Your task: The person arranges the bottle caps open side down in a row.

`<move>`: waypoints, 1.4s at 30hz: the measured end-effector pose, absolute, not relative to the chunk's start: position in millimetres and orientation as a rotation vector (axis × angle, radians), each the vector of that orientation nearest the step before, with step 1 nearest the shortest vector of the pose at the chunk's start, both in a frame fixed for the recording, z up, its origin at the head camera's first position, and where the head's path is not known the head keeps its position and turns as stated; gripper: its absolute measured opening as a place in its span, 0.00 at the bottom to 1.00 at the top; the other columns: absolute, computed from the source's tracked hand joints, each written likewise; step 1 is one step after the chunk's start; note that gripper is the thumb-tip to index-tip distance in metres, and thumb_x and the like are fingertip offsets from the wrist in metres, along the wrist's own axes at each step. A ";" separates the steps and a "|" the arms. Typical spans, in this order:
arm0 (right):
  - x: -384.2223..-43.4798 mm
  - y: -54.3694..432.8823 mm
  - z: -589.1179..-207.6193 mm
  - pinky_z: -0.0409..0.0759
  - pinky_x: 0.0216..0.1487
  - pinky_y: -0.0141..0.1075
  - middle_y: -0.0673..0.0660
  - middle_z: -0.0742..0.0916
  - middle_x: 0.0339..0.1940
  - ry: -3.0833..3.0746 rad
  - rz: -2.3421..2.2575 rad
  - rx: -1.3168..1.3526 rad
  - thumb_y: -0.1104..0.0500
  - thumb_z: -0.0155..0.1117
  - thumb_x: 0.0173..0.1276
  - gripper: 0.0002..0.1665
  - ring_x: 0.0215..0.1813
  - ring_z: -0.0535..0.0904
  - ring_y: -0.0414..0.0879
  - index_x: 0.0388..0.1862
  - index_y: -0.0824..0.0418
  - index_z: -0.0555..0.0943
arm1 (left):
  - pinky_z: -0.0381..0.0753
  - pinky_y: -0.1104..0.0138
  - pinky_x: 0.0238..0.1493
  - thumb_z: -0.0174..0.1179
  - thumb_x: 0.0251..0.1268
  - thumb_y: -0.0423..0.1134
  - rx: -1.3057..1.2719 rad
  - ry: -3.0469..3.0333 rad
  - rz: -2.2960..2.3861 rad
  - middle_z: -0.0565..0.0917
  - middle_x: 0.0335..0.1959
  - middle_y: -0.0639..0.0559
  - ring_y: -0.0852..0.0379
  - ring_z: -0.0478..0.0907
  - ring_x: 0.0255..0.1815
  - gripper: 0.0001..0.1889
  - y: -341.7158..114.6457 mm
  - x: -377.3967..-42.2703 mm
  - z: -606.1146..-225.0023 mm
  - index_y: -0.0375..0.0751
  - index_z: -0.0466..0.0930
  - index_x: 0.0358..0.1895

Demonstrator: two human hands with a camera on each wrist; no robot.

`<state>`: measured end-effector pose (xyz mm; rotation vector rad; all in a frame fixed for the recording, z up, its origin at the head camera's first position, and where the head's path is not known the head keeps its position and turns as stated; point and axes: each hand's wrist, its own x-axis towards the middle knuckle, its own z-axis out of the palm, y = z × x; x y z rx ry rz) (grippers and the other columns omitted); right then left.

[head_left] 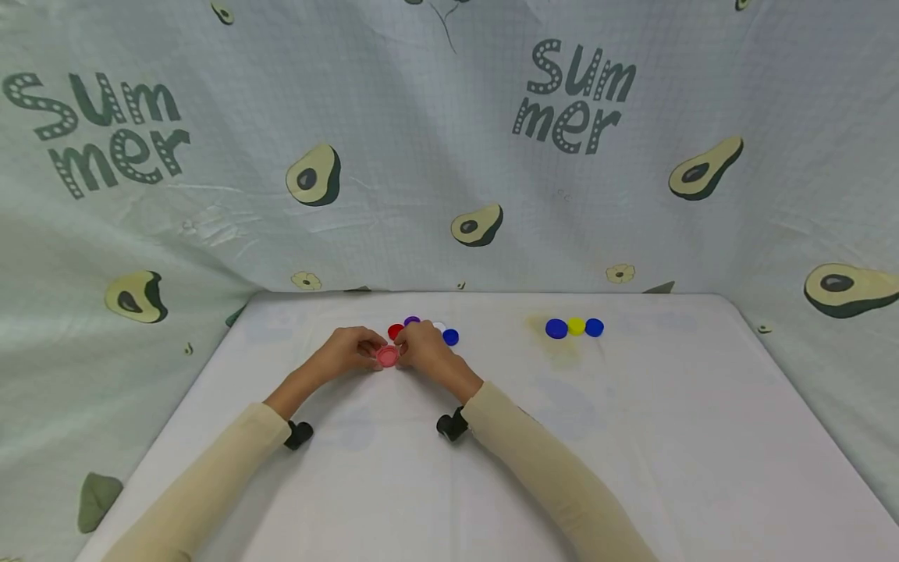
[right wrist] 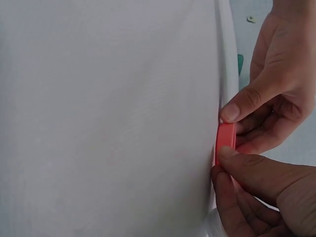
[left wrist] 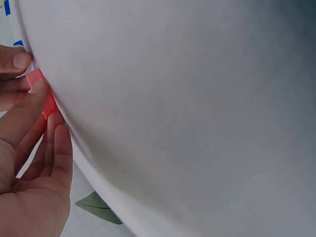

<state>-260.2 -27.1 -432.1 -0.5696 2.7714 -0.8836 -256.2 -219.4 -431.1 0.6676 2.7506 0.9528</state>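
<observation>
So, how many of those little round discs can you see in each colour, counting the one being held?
Pink disc: 1
Red disc: 1
Purple disc: 1
White disc: 1, partly hidden
Yellow disc: 1
Blue discs: 3
Total in sight: 8

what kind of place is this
Probably a table set up for recording handiwork; the wider room is out of view. A printed curtain with avocados and "summer" lettering surrounds a white-covered table, and a small black device, perhaps a camera, sits at each wrist.
</observation>
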 end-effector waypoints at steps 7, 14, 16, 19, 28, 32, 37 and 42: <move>-262.1 -19.3 -433.5 0.84 0.39 0.28 0.54 0.91 0.38 2.762 -0.978 -0.640 0.62 0.80 0.58 0.17 0.40 0.85 0.43 0.47 0.65 0.89 | 0.85 0.67 0.43 0.75 0.55 0.28 0.661 2.748 1.041 0.87 0.39 0.44 0.52 0.83 0.39 0.16 -216.3 -254.8 -433.6 0.29 0.85 0.47; -264.4 -7.0 -436.5 0.82 0.36 0.25 0.52 0.90 0.34 2.715 -1.072 -0.708 0.62 0.79 0.60 0.16 0.37 0.83 0.40 0.48 0.63 0.90 | 0.85 0.69 0.42 0.76 0.53 0.27 0.623 2.775 1.104 0.89 0.41 0.43 0.53 0.86 0.40 0.18 -215.8 -252.9 -434.8 0.31 0.87 0.49; -264.9 -3.3 -437.7 0.81 0.34 0.24 0.51 0.90 0.34 2.707 -1.091 -0.744 0.62 0.79 0.60 0.15 0.35 0.82 0.39 0.47 0.61 0.91 | 0.85 0.70 0.42 0.76 0.53 0.27 0.606 2.766 1.134 0.90 0.41 0.43 0.52 0.86 0.40 0.17 -215.2 -251.1 -434.3 0.31 0.88 0.49; -264.4 3.3 -436.9 0.80 0.34 0.25 0.49 0.91 0.34 2.697 -1.132 -0.779 0.63 0.79 0.60 0.14 0.35 0.82 0.38 0.47 0.60 0.91 | 0.86 0.69 0.43 0.74 0.55 0.26 0.618 2.734 1.191 0.89 0.43 0.41 0.51 0.87 0.42 0.17 -213.6 -247.8 -431.9 0.30 0.87 0.50; -257.5 26.3 -425.4 0.82 0.39 0.26 0.50 0.89 0.36 2.691 -1.249 -0.880 0.63 0.77 0.62 0.17 0.37 0.83 0.38 0.51 0.61 0.89 | 0.86 0.63 0.51 0.72 0.59 0.29 0.672 2.752 1.277 0.88 0.50 0.40 0.47 0.87 0.49 0.19 -200.8 -235.7 -414.9 0.31 0.85 0.55; -254.2 35.0 -420.3 0.83 0.41 0.27 0.52 0.90 0.39 2.672 -1.337 -0.893 0.62 0.77 0.63 0.18 0.39 0.84 0.39 0.52 0.61 0.89 | 0.86 0.63 0.50 0.73 0.58 0.29 0.706 2.730 1.377 0.87 0.50 0.39 0.46 0.87 0.48 0.20 -195.1 -232.2 -408.9 0.30 0.84 0.56; -251.9 43.5 -417.1 0.84 0.43 0.27 0.52 0.90 0.44 2.678 -1.391 -0.929 0.59 0.77 0.63 0.19 0.41 0.85 0.38 0.53 0.60 0.88 | 0.86 0.67 0.50 0.72 0.59 0.28 0.765 2.704 1.480 0.87 0.50 0.39 0.45 0.86 0.48 0.21 -189.9 -230.8 -406.9 0.31 0.84 0.57; -248.5 50.4 -415.0 0.84 0.45 0.27 0.53 0.90 0.44 2.723 -1.435 -1.000 0.60 0.77 0.63 0.19 0.41 0.86 0.39 0.53 0.60 0.88 | 0.85 0.64 0.54 0.72 0.57 0.26 0.823 2.653 1.630 0.86 0.52 0.39 0.44 0.85 0.50 0.21 -184.7 -228.5 -404.4 0.31 0.85 0.56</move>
